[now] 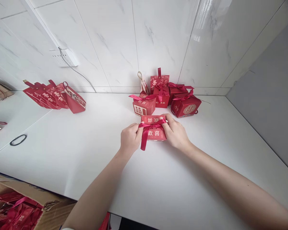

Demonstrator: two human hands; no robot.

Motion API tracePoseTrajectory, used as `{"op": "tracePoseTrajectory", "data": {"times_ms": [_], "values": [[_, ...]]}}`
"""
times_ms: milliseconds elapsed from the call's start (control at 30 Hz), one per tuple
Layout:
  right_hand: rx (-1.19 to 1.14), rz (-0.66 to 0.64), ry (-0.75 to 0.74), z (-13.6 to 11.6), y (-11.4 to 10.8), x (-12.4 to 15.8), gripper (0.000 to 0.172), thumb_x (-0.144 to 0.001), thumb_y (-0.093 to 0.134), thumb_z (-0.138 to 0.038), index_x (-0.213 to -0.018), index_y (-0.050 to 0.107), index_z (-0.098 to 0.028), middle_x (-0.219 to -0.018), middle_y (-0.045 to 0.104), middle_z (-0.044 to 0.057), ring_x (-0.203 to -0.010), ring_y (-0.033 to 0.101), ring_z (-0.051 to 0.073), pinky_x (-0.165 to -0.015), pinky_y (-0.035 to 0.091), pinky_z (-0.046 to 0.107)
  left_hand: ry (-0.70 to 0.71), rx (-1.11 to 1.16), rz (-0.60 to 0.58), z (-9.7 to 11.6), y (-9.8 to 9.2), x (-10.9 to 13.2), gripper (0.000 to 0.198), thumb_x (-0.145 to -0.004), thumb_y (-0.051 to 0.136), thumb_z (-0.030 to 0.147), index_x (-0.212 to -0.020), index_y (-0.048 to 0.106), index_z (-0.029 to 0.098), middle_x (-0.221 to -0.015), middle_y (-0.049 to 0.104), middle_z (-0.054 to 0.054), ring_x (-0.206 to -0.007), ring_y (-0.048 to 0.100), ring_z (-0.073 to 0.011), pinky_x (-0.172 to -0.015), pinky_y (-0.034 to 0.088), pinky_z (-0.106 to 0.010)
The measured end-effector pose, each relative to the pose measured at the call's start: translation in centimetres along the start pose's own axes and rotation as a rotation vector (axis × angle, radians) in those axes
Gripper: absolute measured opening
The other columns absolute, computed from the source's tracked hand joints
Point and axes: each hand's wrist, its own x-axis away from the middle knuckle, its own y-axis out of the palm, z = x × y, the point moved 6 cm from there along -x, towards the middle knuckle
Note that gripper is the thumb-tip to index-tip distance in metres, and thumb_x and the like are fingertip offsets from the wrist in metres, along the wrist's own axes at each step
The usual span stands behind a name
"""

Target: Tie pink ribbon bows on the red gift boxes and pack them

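Observation:
A red gift box [156, 134] with white Chinese characters is between my hands, over the white tabletop. A dark red satin ribbon [144, 140] crosses its top, knotted near the middle, with one tail hanging down the near side. My left hand [131, 137] is closed at the box's left side, thumb and finger pinching the ribbon there. On the right, my right hand [176, 131] is closed too, its thumb pressing the ribbon at the box's upper right edge. The fingers behind the box are partly hidden.
Just behind stand several ribboned red boxes [144, 107] near the tiled wall. Red gift bags [48, 95] lean in a row at left. A black hair-tie-like ring [18, 140] lies on the table [91, 153]. A cardboard carton [55, 214] of red packages sits lower left.

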Motion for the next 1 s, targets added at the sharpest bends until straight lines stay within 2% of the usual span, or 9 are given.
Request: {"op": "tracePoseTrajectory", "data": {"times_ms": [400, 567, 700, 767, 833, 867, 900, 1000], "values": [[-0.054, -0.066, 0.099, 0.3, 0.3, -0.1, 0.043, -0.1, 0.02, -0.054, -0.111, 0.05, -0.026, -0.109, 0.07, 0.009, -0.089, 0.065, 0.028, -0.072, 0.045, 0.037, -0.128, 0.169, -0.012, -0.1, 0.5, 0.1, 0.042, -0.094, 0.042, 0.033, -0.058, 0.027, 0.019, -0.057, 0.038, 0.002, -0.054, 0.034, -0.0108, -0.052, 0.028, -0.026], [-0.062, -0.068, 0.114, 0.5, 0.6, -0.1, 0.041, -0.1, 0.022, -0.054, -0.109, 0.05, -0.026, -0.11, 0.07, 0.008, -0.09, 0.065, 0.028, -0.074, 0.045, 0.038, -0.274, 0.259, -0.005, -1.0, 1.3, 0.5, 0.041, -0.093, 0.044, 0.041, -0.06, 0.036, 0.019, -0.059, 0.045, 0.002, -0.055, 0.039, -0.011, -0.051, 0.029, -0.024], [-0.131, -0.108, 0.144, 1.4, 1.1, -0.7, 0.035, -0.099, 0.027, -0.049, -0.107, 0.053, -0.026, -0.109, 0.071, 0.007, -0.092, 0.065, 0.026, -0.077, 0.048, 0.038, -0.345, 0.268, -0.022, -1.5, 1.5, 0.5, 0.045, -0.091, 0.046, 0.045, -0.057, 0.033, 0.019, -0.053, 0.037, 0.003, -0.052, 0.033, -0.0102, -0.049, 0.024, -0.025], [-0.203, -0.187, 0.131, 1.8, 0.6, -1.3, 0.032, -0.096, 0.036, -0.047, -0.106, 0.056, -0.025, -0.108, 0.071, 0.007, -0.094, 0.066, 0.025, -0.08, 0.049, 0.038, -0.329, 0.278, -0.067, -1.4, 1.3, 0.3, 0.048, -0.089, 0.048, 0.047, -0.055, 0.028, 0.019, -0.052, 0.03, 0.003, -0.051, 0.028, -0.0094, -0.049, 0.022, -0.025], [-0.294, -0.352, 0.082, 1.7, -0.5, -1.6, 0.029, -0.091, 0.05, -0.045, -0.108, 0.059, -0.023, -0.113, 0.071, 0.007, -0.099, 0.066, 0.024, -0.084, 0.05, 0.037, -0.302, 0.292, -0.149, -1.2, 1.1, 0.0, 0.048, -0.088, 0.05, 0.046, -0.056, 0.026, 0.019, -0.053, 0.028, 0.004, -0.051, 0.027, -0.0089, -0.048, 0.021, -0.025], [-0.331, -0.46, 0.063, 1.5, -1.0, -1.6, 0.033, -0.086, 0.058, -0.04, -0.114, 0.059, -0.024, -0.12, 0.069, 0.007, -0.106, 0.065, 0.025, -0.087, 0.05, 0.037, -0.291, 0.302, -0.186, -1.0, 1.0, -0.1, 0.048, -0.088, 0.051, 0.045, -0.057, 0.026, 0.019, -0.054, 0.028, 0.004, -0.051, 0.027, -0.0086, -0.048, 0.021, -0.024], [-0.356, -0.489, 0.065, 1.4, -1.9, -1.7, 0.04, -0.082, 0.063, -0.035, -0.121, 0.057, -0.025, -0.126, 0.066, 0.008, -0.112, 0.063, 0.025, -0.091, 0.049, 0.037, -0.281, 0.31, -0.21, -0.9, 0.8, -0.2, 0.046, -0.087, 0.052, 0.044, -0.058, 0.026, 0.019, -0.055, 0.028, 0.004, -0.051, 0.028, -0.0084, -0.048, 0.022, -0.024], [-0.423, -0.195, -0.034, 0.4, -5.4, -2.4, 0.034, -0.084, 0.055, -0.026, -0.118, 0.06, -0.025, -0.13, 0.063, 0.007, -0.12, 0.058, 0.023, -0.098, 0.045, 0.039, -0.251, 0.297, -0.2, -0.3, 0.2, -0.5, 0.04, -0.086, 0.055, 0.042, -0.062, 0.031, 0.019, -0.057, 0.035, 0.005, -0.051, 0.033, -0.0079, -0.048, 0.025, -0.023]]}}
